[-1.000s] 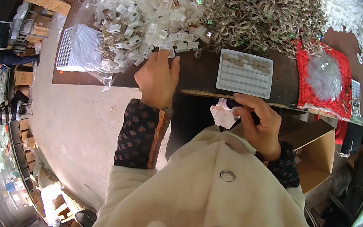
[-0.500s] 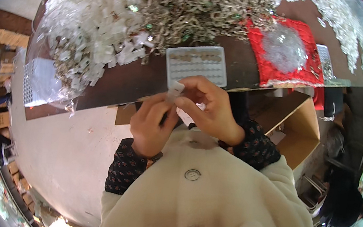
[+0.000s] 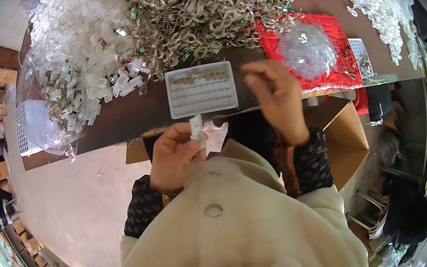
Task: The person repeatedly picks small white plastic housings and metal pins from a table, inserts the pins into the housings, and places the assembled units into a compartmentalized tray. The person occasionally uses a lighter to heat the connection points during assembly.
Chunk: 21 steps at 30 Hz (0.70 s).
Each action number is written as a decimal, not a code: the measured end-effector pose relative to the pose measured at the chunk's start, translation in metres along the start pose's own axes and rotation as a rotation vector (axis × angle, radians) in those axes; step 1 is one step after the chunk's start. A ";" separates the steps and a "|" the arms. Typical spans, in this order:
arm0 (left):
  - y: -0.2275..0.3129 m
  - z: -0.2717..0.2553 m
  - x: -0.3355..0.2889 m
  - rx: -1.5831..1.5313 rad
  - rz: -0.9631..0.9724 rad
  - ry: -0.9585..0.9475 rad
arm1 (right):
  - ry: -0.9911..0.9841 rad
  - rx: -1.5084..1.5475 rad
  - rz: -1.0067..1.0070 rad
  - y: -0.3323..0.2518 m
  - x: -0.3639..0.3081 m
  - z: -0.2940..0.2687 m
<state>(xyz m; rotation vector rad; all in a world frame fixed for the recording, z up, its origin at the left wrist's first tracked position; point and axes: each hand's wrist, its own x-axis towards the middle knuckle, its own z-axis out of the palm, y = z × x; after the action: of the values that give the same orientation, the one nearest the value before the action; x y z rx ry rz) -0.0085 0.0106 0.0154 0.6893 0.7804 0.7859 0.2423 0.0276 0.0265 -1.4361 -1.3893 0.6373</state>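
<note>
My left hand (image 3: pixel 172 158) pinches a small white plastic casing (image 3: pixel 196 126) in front of the table's near edge. My right hand (image 3: pixel 283 102) is raised to the right of it, between the tray and the red cloth. Its thumb and fingers are bent and apart, and no object shows in them. Beyond the casing lies a white plastic tray (image 3: pixel 198 110) with rows of round pockets. Small round grey-brown discs (image 3: pixel 199 77) sit in its far rows, while the nearer pockets show white.
Behind the tray is a big heap of thin wire bundles (image 3: pixel 203 9) with green bits. A pile of white plastic pieces (image 3: pixel 83 11) covers the left. On the right, a red cloth (image 3: pixel 312 86) carries clear plastic pieces (image 3: pixel 308 51). An open cardboard box (image 3: pixel 352 134) stands below the edge.
My right hand has parted from the casing and moved right and away from my left hand, which keeps the casing. The whole view has shifted slightly.
</note>
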 end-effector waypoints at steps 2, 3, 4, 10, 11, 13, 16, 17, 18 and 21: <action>-0.001 -0.004 0.002 -0.055 0.037 -0.003 | 0.069 -0.060 0.056 0.010 0.012 -0.011; -0.003 -0.004 0.003 -0.063 0.046 -0.014 | 0.057 -0.034 0.068 0.014 0.017 -0.012; -0.004 -0.005 0.004 -0.067 0.054 -0.023 | 0.049 -0.018 0.148 0.017 0.021 -0.010; -0.006 -0.013 0.005 -0.084 0.071 -0.021 | -0.044 -0.370 0.033 0.028 0.044 0.025; -0.005 -0.014 0.004 -0.086 0.076 -0.014 | -0.020 -0.453 -0.008 0.029 0.049 0.030; -0.004 -0.017 0.004 -0.100 0.075 -0.023 | -0.064 -0.474 0.023 0.028 0.056 0.035; -0.003 -0.020 0.004 -0.118 0.074 -0.022 | -0.096 -0.385 0.069 0.028 0.060 0.033; -0.004 -0.020 0.004 -0.129 0.067 -0.018 | -0.095 -0.334 0.071 0.029 0.060 0.031; -0.004 -0.021 0.005 -0.125 0.071 -0.017 | -0.070 -0.314 0.104 0.029 0.059 0.028; -0.006 -0.022 0.006 -0.133 0.063 -0.014 | 0.028 -0.202 0.152 0.032 0.052 0.019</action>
<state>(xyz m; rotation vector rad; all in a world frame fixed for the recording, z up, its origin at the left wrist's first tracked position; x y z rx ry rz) -0.0211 0.0175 -0.0028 0.6016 0.6895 0.8809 0.2494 0.0874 0.0047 -1.7173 -1.3620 0.5823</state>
